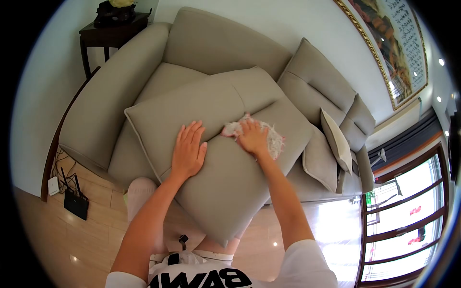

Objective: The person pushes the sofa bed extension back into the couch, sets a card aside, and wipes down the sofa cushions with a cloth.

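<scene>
A large beige cushion (216, 177) lies tilted across the seat of a beige sofa (187, 38), with one corner near my body. My left hand (189, 151) rests flat on the cushion, its fingers stretched out and nothing in it. To the right, my right hand (253, 137) presses a fluffy white and pink cloth (274, 142) against the cushion beside a seam. The fingers of that hand are spread over the cloth, and its palm hides part of it.
A black router (76, 204) with cables stands on the floor at left. Behind the sofa arm is a dark side table (115, 30). Smaller cushions (336, 139) lean on the sofa's right part. A framed picture (398, 48) hangs above.
</scene>
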The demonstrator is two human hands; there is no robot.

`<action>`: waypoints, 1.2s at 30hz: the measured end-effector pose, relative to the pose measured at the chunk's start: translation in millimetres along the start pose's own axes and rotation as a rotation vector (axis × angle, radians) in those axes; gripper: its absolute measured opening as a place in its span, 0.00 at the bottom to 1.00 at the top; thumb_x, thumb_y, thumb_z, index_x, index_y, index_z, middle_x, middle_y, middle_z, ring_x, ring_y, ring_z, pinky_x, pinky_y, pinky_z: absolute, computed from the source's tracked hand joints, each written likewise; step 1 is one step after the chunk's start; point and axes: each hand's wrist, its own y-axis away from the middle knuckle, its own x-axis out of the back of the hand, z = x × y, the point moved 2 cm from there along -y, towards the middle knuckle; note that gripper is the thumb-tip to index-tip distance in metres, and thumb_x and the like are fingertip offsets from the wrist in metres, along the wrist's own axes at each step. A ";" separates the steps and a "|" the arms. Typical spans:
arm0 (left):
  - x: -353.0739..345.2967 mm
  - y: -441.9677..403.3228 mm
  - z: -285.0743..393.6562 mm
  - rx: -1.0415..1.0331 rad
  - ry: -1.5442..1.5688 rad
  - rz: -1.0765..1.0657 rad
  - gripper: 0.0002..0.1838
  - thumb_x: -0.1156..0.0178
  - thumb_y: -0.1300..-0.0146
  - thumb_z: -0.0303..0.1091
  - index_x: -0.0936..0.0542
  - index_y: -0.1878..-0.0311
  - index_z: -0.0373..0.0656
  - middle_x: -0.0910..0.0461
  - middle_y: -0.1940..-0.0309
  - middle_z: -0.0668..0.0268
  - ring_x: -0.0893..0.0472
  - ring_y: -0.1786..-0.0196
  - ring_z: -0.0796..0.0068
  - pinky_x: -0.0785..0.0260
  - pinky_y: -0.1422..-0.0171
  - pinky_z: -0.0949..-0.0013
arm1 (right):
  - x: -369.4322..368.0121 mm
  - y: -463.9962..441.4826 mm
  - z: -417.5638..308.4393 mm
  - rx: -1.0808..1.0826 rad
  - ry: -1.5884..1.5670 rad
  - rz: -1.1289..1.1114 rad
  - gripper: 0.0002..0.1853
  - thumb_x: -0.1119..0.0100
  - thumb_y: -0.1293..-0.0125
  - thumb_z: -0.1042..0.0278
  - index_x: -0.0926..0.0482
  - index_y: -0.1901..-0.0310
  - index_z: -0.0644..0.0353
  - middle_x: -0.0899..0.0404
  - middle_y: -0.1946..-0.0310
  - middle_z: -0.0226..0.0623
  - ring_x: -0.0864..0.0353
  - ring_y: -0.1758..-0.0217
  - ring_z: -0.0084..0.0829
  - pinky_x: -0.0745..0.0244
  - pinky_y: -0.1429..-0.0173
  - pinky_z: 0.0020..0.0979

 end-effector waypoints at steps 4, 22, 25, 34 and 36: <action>1.3 3.4 -5.0 -0.018 0.063 0.006 0.23 0.52 0.25 0.39 0.30 0.33 0.37 0.31 0.28 0.54 0.38 0.23 0.53 0.54 0.17 0.48 | 11.6 87.5 -61.9 0.182 -0.088 0.169 0.32 0.53 0.27 0.43 0.35 0.24 0.43 0.42 0.21 0.39 0.50 0.17 0.48 0.61 0.22 0.70; 13.4 12.6 23.8 -0.045 -0.066 -0.335 0.29 0.50 0.27 0.51 0.24 0.33 0.39 0.24 0.33 0.60 0.39 0.21 0.57 0.67 0.15 0.46 | 0.1 167.9 46.3 -0.355 -0.511 0.467 0.37 0.40 0.33 0.45 0.35 0.24 0.41 0.45 0.20 0.42 0.53 0.17 0.54 0.60 0.23 0.71; 9.0 11.3 29.0 -0.060 -0.137 -0.348 0.30 0.50 0.28 0.52 0.26 0.31 0.41 0.24 0.33 0.60 0.39 0.22 0.57 0.68 0.15 0.45 | -28.0 123.4 102.6 -0.436 -0.592 0.577 0.38 0.41 0.32 0.43 0.38 0.23 0.41 0.47 0.20 0.45 0.54 0.17 0.57 0.57 0.22 0.68; -3.3 13.7 28.9 -0.110 -0.213 -0.316 0.29 0.50 0.29 0.50 0.28 0.30 0.45 0.25 0.33 0.62 0.38 0.23 0.57 0.69 0.16 0.42 | -93.8 31.8 218.6 -0.652 -0.847 0.771 0.42 0.47 0.29 0.40 0.44 0.21 0.56 0.54 0.21 0.63 0.51 0.19 0.61 0.53 0.19 0.50; -4.6 16.1 25.1 -0.127 -0.235 -0.300 0.29 0.51 0.28 0.50 0.28 0.30 0.46 0.25 0.34 0.61 0.38 0.23 0.56 0.69 0.16 0.41 | -94.9 37.4 209.0 -0.702 -0.931 0.764 0.43 0.47 0.29 0.39 0.45 0.21 0.55 0.55 0.21 0.63 0.52 0.18 0.61 0.52 0.19 0.51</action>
